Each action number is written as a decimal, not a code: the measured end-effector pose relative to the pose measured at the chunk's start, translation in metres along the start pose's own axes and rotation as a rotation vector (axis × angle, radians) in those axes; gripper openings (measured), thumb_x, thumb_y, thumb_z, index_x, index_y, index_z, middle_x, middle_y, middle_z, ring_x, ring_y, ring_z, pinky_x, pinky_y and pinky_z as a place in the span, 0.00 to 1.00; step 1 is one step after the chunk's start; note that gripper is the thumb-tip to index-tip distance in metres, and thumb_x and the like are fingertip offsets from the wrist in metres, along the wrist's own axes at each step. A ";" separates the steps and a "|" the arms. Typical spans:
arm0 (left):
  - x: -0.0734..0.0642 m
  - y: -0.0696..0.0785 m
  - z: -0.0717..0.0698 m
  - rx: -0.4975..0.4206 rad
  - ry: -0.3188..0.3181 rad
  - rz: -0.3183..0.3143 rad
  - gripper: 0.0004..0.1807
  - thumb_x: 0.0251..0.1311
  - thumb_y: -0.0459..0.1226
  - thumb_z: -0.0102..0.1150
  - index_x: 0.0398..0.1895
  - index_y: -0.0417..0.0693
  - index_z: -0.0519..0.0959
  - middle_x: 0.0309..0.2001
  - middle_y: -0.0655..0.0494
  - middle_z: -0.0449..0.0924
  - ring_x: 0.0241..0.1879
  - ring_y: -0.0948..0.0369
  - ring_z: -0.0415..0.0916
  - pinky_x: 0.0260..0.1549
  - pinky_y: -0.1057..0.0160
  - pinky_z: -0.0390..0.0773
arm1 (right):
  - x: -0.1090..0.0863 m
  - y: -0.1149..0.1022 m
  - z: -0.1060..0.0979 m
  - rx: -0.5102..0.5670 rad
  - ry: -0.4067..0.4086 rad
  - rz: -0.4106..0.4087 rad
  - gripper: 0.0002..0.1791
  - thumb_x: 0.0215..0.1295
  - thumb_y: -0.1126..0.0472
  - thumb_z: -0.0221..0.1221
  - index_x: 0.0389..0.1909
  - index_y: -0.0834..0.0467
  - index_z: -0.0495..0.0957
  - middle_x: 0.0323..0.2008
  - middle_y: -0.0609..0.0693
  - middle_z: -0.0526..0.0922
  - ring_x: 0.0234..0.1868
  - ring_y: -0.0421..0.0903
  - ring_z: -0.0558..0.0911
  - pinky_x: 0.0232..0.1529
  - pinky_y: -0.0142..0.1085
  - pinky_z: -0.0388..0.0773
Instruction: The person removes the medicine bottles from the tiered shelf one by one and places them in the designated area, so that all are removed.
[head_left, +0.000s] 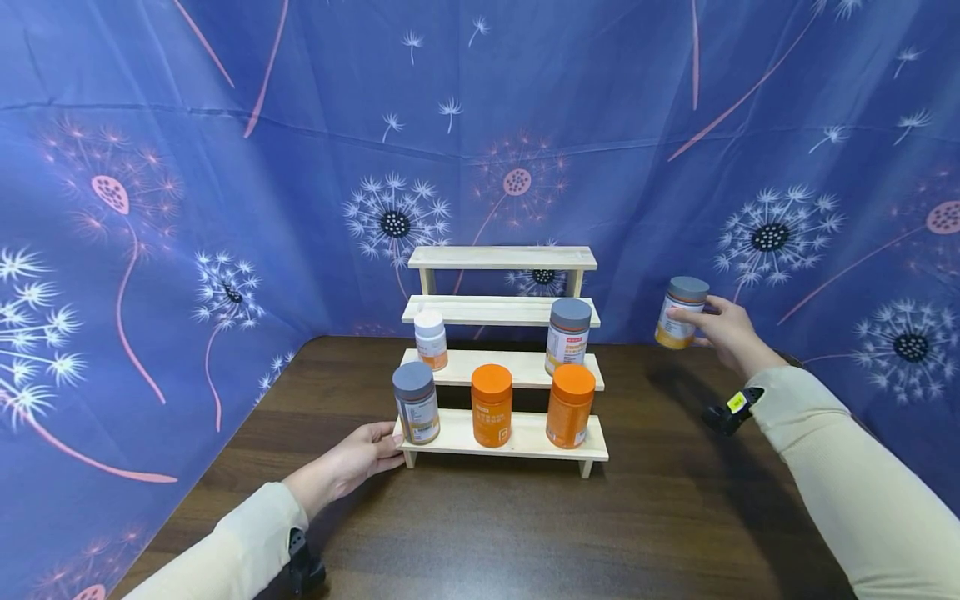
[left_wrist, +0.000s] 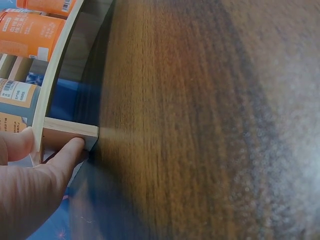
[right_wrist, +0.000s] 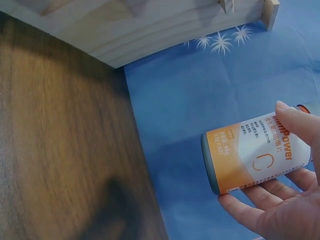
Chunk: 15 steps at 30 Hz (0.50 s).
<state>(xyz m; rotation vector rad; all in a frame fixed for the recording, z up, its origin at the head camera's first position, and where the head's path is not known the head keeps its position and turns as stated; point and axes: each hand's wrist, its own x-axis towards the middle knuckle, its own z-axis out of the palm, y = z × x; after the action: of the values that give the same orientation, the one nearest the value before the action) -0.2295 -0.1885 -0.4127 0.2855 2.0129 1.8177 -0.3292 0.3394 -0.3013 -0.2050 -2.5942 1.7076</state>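
Note:
My right hand [head_left: 733, 336] holds a grey-lidded pill bottle [head_left: 679, 317] in the air, right of the wooden step rack [head_left: 504, 257]. In the right wrist view that bottle's [right_wrist: 255, 156] white and orange label shows a large "C", with thumb and fingers on opposite sides. My left hand [head_left: 354, 460] grips the left end of the rack's lowest step. In the left wrist view, the thumb [left_wrist: 18, 144] lies by the step's edge and a finger touches the rack's leg [left_wrist: 70, 131]. Beside this hand stands another grey-lidded bottle [head_left: 417, 408] on the lowest step.
Two orange bottles, one mid-step [head_left: 492, 407] and one at right [head_left: 570, 408], share the lowest step. Above stand a small white-capped bottle [head_left: 431, 340] and a grey-lidded bottle [head_left: 567, 337]. A blue dandelion-print cloth [head_left: 637, 167] hangs behind the brown table [head_left: 480, 533].

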 end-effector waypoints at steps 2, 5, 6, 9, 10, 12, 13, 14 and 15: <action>0.000 0.000 0.000 0.002 0.002 0.000 0.26 0.74 0.31 0.37 0.67 0.18 0.50 0.64 0.27 0.65 0.59 0.56 0.71 0.67 0.46 0.67 | 0.000 0.003 -0.002 -0.003 0.004 0.008 0.57 0.63 0.39 0.59 0.76 0.59 0.33 0.76 0.65 0.42 0.74 0.65 0.51 0.69 0.55 0.66; 0.000 0.000 0.001 0.002 0.004 0.000 0.26 0.74 0.31 0.37 0.67 0.18 0.51 0.64 0.27 0.65 0.60 0.55 0.71 0.67 0.46 0.67 | 0.002 0.009 -0.004 -0.001 0.012 0.021 0.57 0.62 0.38 0.59 0.77 0.58 0.33 0.76 0.65 0.43 0.74 0.64 0.52 0.68 0.54 0.67; 0.000 0.000 0.001 0.002 0.005 -0.002 0.26 0.74 0.31 0.37 0.67 0.18 0.51 0.64 0.27 0.65 0.61 0.55 0.70 0.67 0.46 0.67 | 0.002 0.010 -0.005 -0.002 0.014 0.023 0.57 0.62 0.38 0.59 0.77 0.58 0.33 0.76 0.65 0.43 0.74 0.64 0.52 0.68 0.54 0.67; 0.000 0.000 0.001 -0.002 0.003 -0.002 0.26 0.74 0.31 0.37 0.68 0.19 0.51 0.64 0.27 0.64 0.61 0.54 0.70 0.67 0.45 0.66 | 0.002 0.014 -0.006 -0.001 0.016 0.029 0.57 0.62 0.39 0.59 0.77 0.58 0.32 0.76 0.65 0.42 0.74 0.65 0.51 0.69 0.56 0.65; 0.000 -0.001 0.001 -0.004 0.003 -0.002 0.26 0.75 0.31 0.37 0.68 0.19 0.51 0.65 0.26 0.64 0.61 0.54 0.70 0.67 0.45 0.66 | 0.001 0.015 -0.006 -0.002 0.015 0.029 0.57 0.63 0.39 0.59 0.76 0.58 0.32 0.76 0.65 0.41 0.74 0.65 0.51 0.69 0.56 0.64; 0.000 -0.001 0.000 -0.002 0.002 -0.001 0.26 0.75 0.31 0.37 0.68 0.19 0.50 0.65 0.26 0.64 0.62 0.54 0.69 0.67 0.45 0.66 | 0.000 0.017 -0.006 -0.006 0.015 0.030 0.57 0.63 0.39 0.59 0.76 0.59 0.32 0.76 0.66 0.41 0.74 0.66 0.51 0.69 0.57 0.64; 0.000 -0.001 0.000 -0.002 0.002 0.000 0.26 0.75 0.31 0.37 0.68 0.19 0.50 0.65 0.26 0.63 0.62 0.54 0.69 0.67 0.45 0.66 | 0.000 0.018 -0.006 -0.005 0.015 0.030 0.57 0.63 0.40 0.59 0.76 0.59 0.33 0.76 0.66 0.42 0.74 0.66 0.51 0.69 0.57 0.64; 0.000 -0.002 0.000 -0.002 0.002 0.002 0.26 0.75 0.31 0.37 0.68 0.19 0.50 0.65 0.26 0.63 0.61 0.54 0.70 0.67 0.46 0.66 | -0.001 0.019 -0.006 -0.007 0.014 0.030 0.56 0.63 0.40 0.59 0.76 0.59 0.33 0.76 0.66 0.42 0.73 0.66 0.51 0.69 0.57 0.64; 0.000 -0.002 0.000 -0.003 0.003 0.003 0.26 0.75 0.31 0.37 0.68 0.18 0.50 0.65 0.26 0.64 0.61 0.54 0.70 0.67 0.46 0.66 | -0.001 0.020 -0.007 -0.012 0.011 0.029 0.56 0.64 0.40 0.59 0.76 0.59 0.33 0.75 0.67 0.42 0.73 0.67 0.51 0.69 0.58 0.63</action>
<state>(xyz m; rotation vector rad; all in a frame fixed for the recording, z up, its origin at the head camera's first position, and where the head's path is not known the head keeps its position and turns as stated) -0.2294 -0.1893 -0.4146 0.2847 2.0129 1.8236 -0.3253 0.3532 -0.3169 -0.2535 -2.6074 1.6949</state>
